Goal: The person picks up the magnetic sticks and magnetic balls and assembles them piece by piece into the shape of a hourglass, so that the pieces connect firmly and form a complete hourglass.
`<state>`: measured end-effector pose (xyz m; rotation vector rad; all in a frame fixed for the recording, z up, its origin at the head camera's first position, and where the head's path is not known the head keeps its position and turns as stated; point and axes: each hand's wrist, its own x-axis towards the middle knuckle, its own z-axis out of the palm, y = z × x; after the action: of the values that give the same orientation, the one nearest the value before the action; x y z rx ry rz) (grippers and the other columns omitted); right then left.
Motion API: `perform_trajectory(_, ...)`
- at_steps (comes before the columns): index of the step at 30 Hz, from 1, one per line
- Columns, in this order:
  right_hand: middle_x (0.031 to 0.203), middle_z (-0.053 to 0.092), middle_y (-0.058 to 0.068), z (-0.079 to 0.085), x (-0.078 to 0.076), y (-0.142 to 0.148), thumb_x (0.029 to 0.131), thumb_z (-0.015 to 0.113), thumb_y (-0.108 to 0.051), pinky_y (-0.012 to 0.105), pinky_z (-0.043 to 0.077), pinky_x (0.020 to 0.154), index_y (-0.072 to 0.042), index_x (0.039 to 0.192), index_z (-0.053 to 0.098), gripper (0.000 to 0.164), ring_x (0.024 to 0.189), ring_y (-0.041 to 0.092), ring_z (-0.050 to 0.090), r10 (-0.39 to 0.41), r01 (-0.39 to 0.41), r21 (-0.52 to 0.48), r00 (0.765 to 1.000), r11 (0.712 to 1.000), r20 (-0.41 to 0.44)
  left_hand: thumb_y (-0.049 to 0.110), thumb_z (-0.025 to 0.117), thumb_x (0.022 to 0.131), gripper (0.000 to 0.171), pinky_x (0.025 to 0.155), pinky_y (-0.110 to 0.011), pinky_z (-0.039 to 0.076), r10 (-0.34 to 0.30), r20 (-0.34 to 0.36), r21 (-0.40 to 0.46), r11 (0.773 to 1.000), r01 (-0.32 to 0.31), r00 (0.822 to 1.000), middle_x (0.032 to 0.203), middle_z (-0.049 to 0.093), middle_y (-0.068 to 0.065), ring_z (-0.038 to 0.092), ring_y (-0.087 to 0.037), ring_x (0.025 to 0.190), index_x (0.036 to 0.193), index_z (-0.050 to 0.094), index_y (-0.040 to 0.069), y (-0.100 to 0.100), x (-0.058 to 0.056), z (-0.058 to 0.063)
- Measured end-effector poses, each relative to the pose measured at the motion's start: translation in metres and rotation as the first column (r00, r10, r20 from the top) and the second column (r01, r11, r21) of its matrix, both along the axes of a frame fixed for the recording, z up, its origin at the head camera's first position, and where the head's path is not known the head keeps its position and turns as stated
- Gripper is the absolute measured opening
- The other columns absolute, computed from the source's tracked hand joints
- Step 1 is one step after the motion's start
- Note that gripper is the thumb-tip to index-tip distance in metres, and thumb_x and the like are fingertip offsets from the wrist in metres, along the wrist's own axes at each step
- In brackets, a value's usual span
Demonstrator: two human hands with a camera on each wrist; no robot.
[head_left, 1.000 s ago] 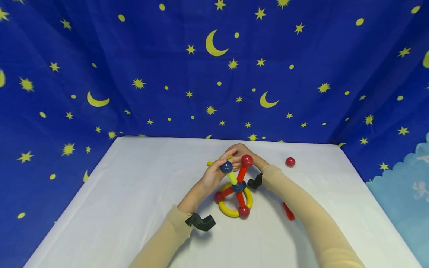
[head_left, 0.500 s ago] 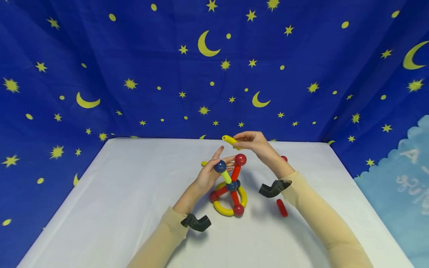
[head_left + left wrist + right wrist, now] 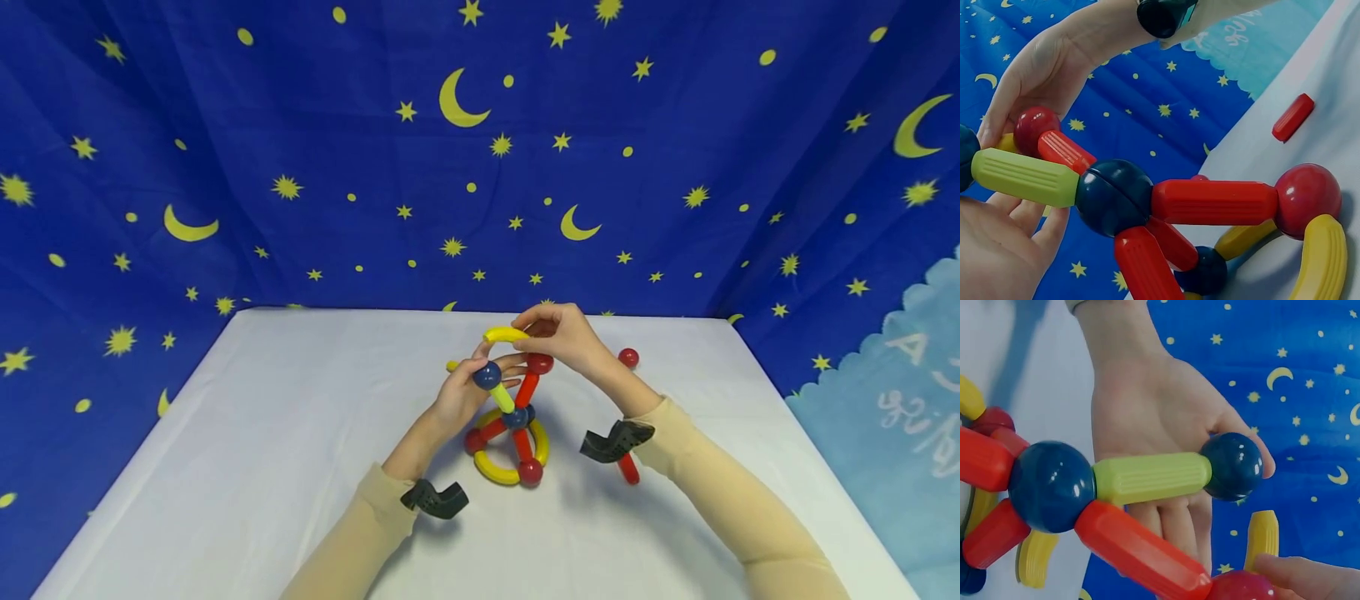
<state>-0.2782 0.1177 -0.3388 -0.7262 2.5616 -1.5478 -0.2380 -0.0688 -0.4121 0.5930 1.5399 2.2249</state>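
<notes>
A toy frame of magnetic rods and balls stands on the table, its yellow ring base (image 3: 496, 472) beneath a central blue ball (image 3: 516, 417). From that ball a lime rod (image 3: 1152, 477) rises to an upper blue ball (image 3: 487, 376), and a red rod (image 3: 528, 389) to an upper red ball (image 3: 540, 364). My left hand (image 3: 457, 395) is behind these uprights, palm toward them, fingers extended, thumb by the upper blue ball. Above the upper red ball, my right hand (image 3: 561, 340) pinches a curved yellow rod (image 3: 504, 334) by one end; whether it touches the ball I cannot tell.
A loose red ball (image 3: 628, 358) lies at the back right of the white table (image 3: 315, 400). Nearer, a loose red rod (image 3: 628, 469) is partly covered by the right wrist camera (image 3: 617, 442). Beyond my left hand a yellow piece (image 3: 452, 366) peeks out. Starry blue cloth (image 3: 360, 167) hangs behind.
My right hand came up from behind the left with the curved yellow rod, went right, then lowered it over the upper red ball. The left hand stays by the frame.
</notes>
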Motion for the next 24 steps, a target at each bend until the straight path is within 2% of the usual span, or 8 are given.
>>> perform_trajectory(6, 0.098, 0.071, 0.019, 0.003, 0.007, 0.004, 0.078, 0.074, -0.004, 0.022, 0.056, 0.074, 0.002, 0.102, 0.07, 0.025, 0.08, 0.016, 0.067, 0.065, -0.064, 0.033, 0.998, 0.997, -0.01, 0.023, 0.017, 0.093, 0.061, 0.115, -0.052, 0.026, -0.03, -0.032, 0.01, 0.999, 0.03, 0.999, 0.148, 0.032, -0.03, 0.036, -0.043, 0.137, 0.153, 0.009, 0.017, -0.003, 0.001, -0.001)
perform_trajectory(10, 0.1, 0.071, 0.019, 0.001, 0.009, 0.006, 0.079, 0.074, -0.005, 0.02, 0.055, 0.074, 0.003, 0.104, 0.07, 0.027, 0.082, 0.016, 0.067, 0.116, -0.116, 0.061, 0.993, 0.991, 0.005, 0.021, 0.019, 0.089, 0.065, 0.115, -0.054, 0.025, -0.046, -0.051, 0.016, 0.999, 0.047, 0.998, 0.148, 0.03, -0.032, 0.034, -0.046, 0.137, 0.154, 0.01, 0.018, -0.003, 0.002, -0.001)
perform_trajectory(13, 0.102, 0.07, 0.021, -0.002, 0.01, 0.008, 0.08, 0.073, -0.005, 0.02, 0.055, 0.075, 0.004, 0.106, 0.069, 0.029, 0.083, 0.015, 0.067, 0.122, -0.123, 0.038, 0.992, 0.992, 0.032, 0.02, 0.019, 0.087, 0.067, 0.115, -0.056, 0.024, -0.055, -0.064, 0.021, 0.998, 0.056, 0.996, 0.147, 0.029, -0.034, 0.031, -0.049, 0.137, 0.154, 0.01, 0.015, -0.003, 0.004, 0.001)
perform_trajectory(17, 0.105, 0.069, 0.022, -0.008, 0.01, 0.009, 0.081, 0.072, -0.004, 0.02, 0.055, 0.077, 0.006, 0.109, 0.067, 0.029, 0.083, 0.013, 0.067, 0.107, -0.105, -0.031, 0.993, 0.994, 0.05, 0.024, 0.014, 0.092, 0.063, 0.116, -0.055, 0.021, -0.069, -0.054, 0.04, 0.997, 0.071, 0.996, 0.148, 0.027, -0.034, 0.028, -0.047, 0.139, 0.154, 0.009, 0.013, -0.003, 0.007, 0.005)
perform_trajectory(21, 0.104, 0.07, 0.02, -0.015, 0.011, 0.007, 0.084, 0.07, -0.006, 0.02, 0.054, 0.079, 0.004, 0.108, 0.068, 0.026, 0.089, 0.015, 0.066, 0.09, -0.091, -0.032, 0.996, 0.995, -0.023, 0.035, 0.008, 0.098, 0.06, 0.119, -0.052, 0.016, -0.114, -0.01, 0.092, 0.989, 0.115, 0.993, 0.153, 0.021, -0.03, 0.022, -0.043, 0.143, 0.154, 0.008, 0.015, -0.003, 0.009, 0.008)
perform_trajectory(24, 0.105, 0.07, 0.018, -0.021, 0.012, 0.005, 0.085, 0.068, -0.008, 0.02, 0.053, 0.081, 0.001, 0.107, 0.069, 0.024, 0.094, 0.018, 0.065, 0.081, -0.083, -0.023, 0.994, 0.996, -0.072, 0.035, 0.007, 0.099, 0.059, 0.12, -0.05, 0.013, -0.137, 0.002, 0.114, 0.984, 0.136, 0.991, 0.155, 0.018, -0.028, 0.02, -0.042, 0.144, 0.154, 0.008, 0.015, -0.003, 0.01, 0.008)
